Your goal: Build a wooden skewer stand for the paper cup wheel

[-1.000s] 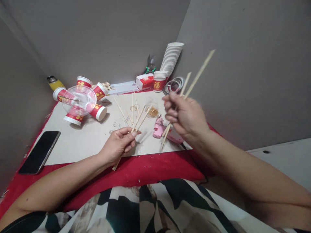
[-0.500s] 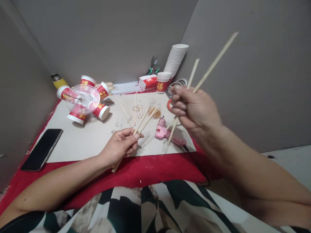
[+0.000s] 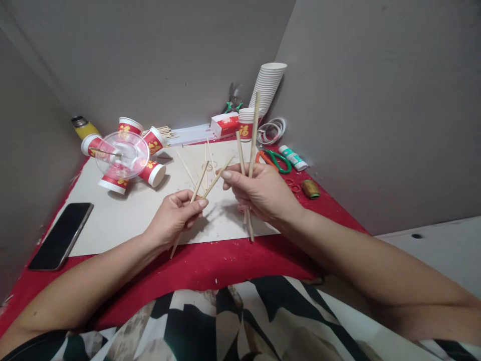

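My left hand [image 3: 173, 216] is closed on two thin wooden sticks [image 3: 202, 184] that slant up to the right over the white board [image 3: 124, 215]. My right hand [image 3: 263, 193] grips two longer wooden sticks [image 3: 254, 125], held almost upright. Its forefinger and thumb touch the tip of one stick in the left hand. Several loose sticks [image 3: 188, 168] lie on the board behind the hands. The right hand hides whatever lies on the board beneath it.
A wheel of red paper cups with a clear lid [image 3: 122, 158] stands at the left rear. A phone [image 3: 62, 234] lies near the left. Stacked white cups [image 3: 266, 87], scissors [image 3: 274, 159], a glue tube [image 3: 294, 158] and pliers [image 3: 233, 103] crowd the back right corner. Grey walls close in.
My right hand has come down and left from high on the right, turning its two sticks upright, and now meets the tips of the sticks in my left hand. The left hand barely moved.
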`<state>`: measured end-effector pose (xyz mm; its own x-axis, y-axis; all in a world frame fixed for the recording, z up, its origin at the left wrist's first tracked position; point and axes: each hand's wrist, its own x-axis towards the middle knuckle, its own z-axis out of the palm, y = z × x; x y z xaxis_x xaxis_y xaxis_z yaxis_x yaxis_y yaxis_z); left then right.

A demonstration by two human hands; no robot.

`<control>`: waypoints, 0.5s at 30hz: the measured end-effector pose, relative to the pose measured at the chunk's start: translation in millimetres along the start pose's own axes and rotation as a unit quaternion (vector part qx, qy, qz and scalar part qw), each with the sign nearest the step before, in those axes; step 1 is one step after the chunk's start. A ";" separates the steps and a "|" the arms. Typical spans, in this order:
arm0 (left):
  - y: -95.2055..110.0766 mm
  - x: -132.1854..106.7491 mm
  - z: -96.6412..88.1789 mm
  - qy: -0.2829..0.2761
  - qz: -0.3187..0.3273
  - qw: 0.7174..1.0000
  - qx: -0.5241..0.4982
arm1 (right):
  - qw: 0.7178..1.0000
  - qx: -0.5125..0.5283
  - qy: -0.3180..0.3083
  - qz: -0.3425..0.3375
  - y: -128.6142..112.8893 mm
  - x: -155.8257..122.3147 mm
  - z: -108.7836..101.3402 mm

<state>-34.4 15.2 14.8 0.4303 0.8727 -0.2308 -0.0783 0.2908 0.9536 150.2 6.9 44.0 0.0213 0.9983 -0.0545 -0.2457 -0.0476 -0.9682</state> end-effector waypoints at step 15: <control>6.7 34.3 -42.9 0.024 0.000 0.990 0.139 | 0.989 0.112 -0.006 0.094 1.2 -1.7 -17.4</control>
<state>-58.8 64.0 5.0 0.3865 0.8921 -0.2342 0.1748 0.1784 0.9683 166.8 4.5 38.7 -0.0561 0.9728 -0.2248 -0.4534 -0.2254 -0.8623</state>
